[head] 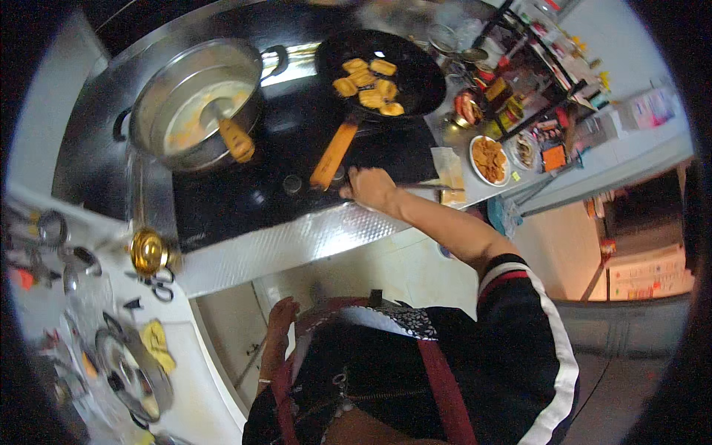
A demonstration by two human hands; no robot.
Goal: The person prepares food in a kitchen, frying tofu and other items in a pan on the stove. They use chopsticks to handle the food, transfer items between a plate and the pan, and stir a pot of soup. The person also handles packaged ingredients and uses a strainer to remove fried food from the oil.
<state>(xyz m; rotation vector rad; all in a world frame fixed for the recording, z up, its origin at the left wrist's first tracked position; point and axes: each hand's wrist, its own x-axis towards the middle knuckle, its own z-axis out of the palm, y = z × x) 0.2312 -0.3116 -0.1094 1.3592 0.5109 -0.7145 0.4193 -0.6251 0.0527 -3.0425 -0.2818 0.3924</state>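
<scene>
My right hand (371, 188) is at the front of the black cooktop (239, 206), fingers curled, beside a round control knob (338, 173). Whether it grips anything is hidden. A thin dark stick (428, 186) shows beyond the wrist. Just left of this hand is the wooden handle (335, 153) of a black wok (414, 83). Several browned, golden food pieces (371, 99) lie in the wok. My left hand (282, 312) hangs low beside my apron, away from the cooktop; its fingers are too dark to read.
A large steel pot (150, 111) holds pale liquid and a wooden-handled utensil (236, 139). Along the right counter are a plate of brown food (489, 160), bottles (510, 114) and a rack (534, 33). Scissors (162, 286), a gold-coloured bowl (149, 251) and a lidded pot (133, 372) occupy the left counter.
</scene>
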